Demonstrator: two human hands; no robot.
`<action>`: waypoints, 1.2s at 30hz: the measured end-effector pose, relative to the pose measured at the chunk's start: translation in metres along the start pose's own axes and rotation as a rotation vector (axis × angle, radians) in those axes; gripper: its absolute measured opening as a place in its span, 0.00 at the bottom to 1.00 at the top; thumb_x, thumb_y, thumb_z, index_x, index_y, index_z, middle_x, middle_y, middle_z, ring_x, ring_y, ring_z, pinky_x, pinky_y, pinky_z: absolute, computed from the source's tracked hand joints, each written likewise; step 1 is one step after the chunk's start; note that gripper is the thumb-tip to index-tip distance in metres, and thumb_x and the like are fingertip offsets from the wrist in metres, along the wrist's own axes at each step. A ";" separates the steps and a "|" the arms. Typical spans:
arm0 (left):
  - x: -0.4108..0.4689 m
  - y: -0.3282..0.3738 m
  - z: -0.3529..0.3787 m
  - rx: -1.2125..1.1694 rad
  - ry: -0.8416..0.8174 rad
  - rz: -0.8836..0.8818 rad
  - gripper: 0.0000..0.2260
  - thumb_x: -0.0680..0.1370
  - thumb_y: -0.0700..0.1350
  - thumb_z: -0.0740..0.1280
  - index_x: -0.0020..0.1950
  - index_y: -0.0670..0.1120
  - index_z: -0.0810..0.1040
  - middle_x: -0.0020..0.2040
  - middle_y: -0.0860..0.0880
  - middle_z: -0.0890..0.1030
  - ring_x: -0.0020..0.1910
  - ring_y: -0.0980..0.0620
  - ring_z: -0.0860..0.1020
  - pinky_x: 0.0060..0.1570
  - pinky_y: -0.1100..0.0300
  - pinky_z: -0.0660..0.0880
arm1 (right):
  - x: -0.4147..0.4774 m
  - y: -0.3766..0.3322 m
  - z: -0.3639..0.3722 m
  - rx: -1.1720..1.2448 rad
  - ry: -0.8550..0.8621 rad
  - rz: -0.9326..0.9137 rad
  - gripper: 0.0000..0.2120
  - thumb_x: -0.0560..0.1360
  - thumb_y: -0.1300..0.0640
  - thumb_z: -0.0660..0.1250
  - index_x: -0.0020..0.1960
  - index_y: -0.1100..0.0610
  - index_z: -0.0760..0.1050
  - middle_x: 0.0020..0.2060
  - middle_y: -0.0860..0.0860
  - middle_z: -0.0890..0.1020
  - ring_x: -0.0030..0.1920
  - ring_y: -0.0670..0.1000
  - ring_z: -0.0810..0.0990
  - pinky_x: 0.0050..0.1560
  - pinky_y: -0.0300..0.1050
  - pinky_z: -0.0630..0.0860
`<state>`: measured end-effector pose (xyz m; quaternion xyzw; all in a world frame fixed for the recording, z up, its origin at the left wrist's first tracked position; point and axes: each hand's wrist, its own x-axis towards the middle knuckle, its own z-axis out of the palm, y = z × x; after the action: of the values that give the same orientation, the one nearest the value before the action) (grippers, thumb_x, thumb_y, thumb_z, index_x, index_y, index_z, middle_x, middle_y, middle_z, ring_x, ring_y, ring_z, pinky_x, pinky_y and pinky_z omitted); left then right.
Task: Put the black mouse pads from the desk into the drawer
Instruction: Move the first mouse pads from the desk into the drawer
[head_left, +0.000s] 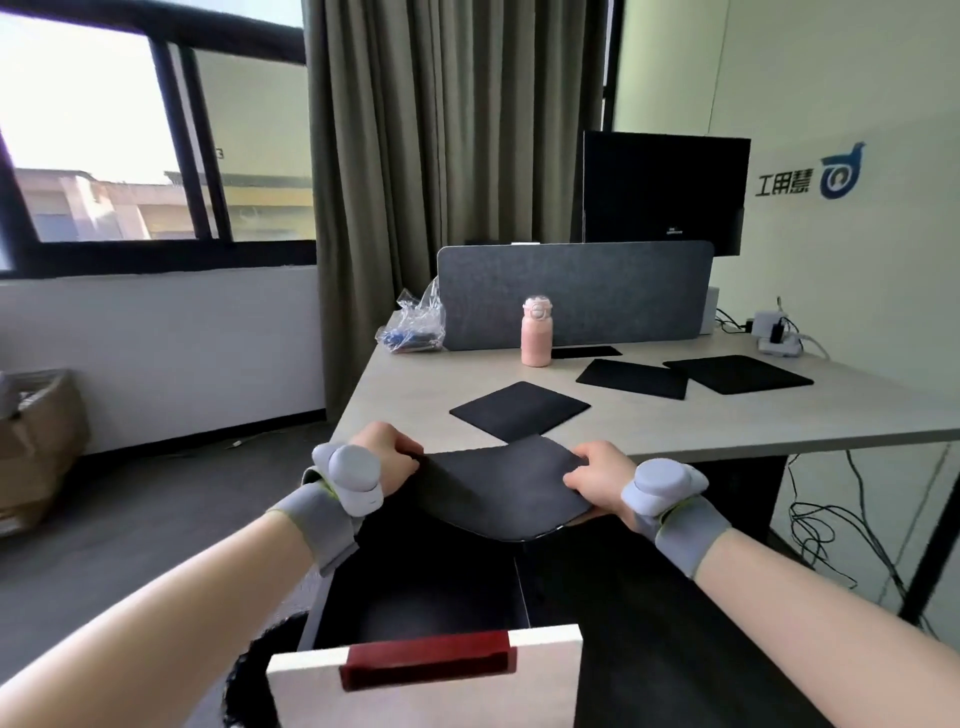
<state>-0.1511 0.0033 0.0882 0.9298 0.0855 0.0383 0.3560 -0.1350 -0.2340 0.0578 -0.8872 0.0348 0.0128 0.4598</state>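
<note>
A black mouse pad (498, 488) sags in the air between my hands, just in front of the desk edge and above the open drawer (423, 670). My left hand (387, 460) grips its left edge and my right hand (597, 478) grips its right edge. The drawer has a pale front with a dark red handle and a dark inside. Three more black mouse pads lie flat on the desk (415, 395): one near the front (519, 409), one in the middle (631, 378) and one to the right (737, 373). A thin dark pad-like strip (587, 352) lies behind the bottle.
A pink bottle (536, 332) stands on the desk before a grey divider panel (574, 291). A plastic bag (413, 327) lies at the back left corner, a power strip (776, 332) with cables at the back right. A cardboard box (36, 447) sits on the floor at left.
</note>
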 end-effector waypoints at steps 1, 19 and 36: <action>-0.011 -0.004 -0.008 0.008 -0.009 0.012 0.16 0.75 0.37 0.63 0.59 0.47 0.82 0.58 0.47 0.82 0.58 0.46 0.79 0.52 0.67 0.69 | -0.012 -0.009 0.000 0.045 -0.015 -0.013 0.17 0.73 0.70 0.55 0.31 0.54 0.69 0.32 0.54 0.74 0.33 0.54 0.76 0.28 0.32 0.74; -0.051 -0.093 -0.010 0.202 -0.038 0.030 0.17 0.76 0.41 0.64 0.64 0.51 0.79 0.65 0.49 0.79 0.66 0.49 0.75 0.65 0.65 0.67 | -0.067 -0.007 0.060 0.033 -0.165 0.085 0.12 0.74 0.71 0.50 0.52 0.61 0.67 0.52 0.62 0.73 0.47 0.69 0.83 0.47 0.57 0.82; 0.053 -0.148 0.076 0.413 -0.092 -0.067 0.18 0.75 0.45 0.60 0.64 0.51 0.76 0.68 0.50 0.73 0.67 0.48 0.73 0.65 0.56 0.71 | 0.038 0.035 0.136 -0.454 -0.165 0.154 0.16 0.76 0.60 0.59 0.62 0.61 0.71 0.59 0.55 0.79 0.61 0.55 0.78 0.51 0.40 0.72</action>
<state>-0.1086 0.0718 -0.0662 0.9804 0.1063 -0.0342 0.1624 -0.0988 -0.1450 -0.0507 -0.9585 0.0611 0.1278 0.2476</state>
